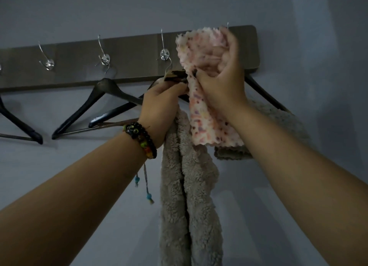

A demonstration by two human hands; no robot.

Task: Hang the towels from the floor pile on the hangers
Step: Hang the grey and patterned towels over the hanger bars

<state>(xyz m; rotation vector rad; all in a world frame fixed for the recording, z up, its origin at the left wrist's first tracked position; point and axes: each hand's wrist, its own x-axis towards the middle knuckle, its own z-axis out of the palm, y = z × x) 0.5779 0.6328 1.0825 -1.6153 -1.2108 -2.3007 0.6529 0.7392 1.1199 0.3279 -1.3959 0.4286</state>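
Two raised hands: right hand (220, 74) clutches spotted towel (207, 124), left hand (161, 100) pinches hanger (175, 76).

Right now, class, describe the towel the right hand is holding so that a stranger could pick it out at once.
Find the dark hook rail on the grey wall, then follow it to its right end. There the right hand grips the pink speckled towel, bunched at the top. Its neighbours, a long fluffy grey towel and another grey towel, are plain.
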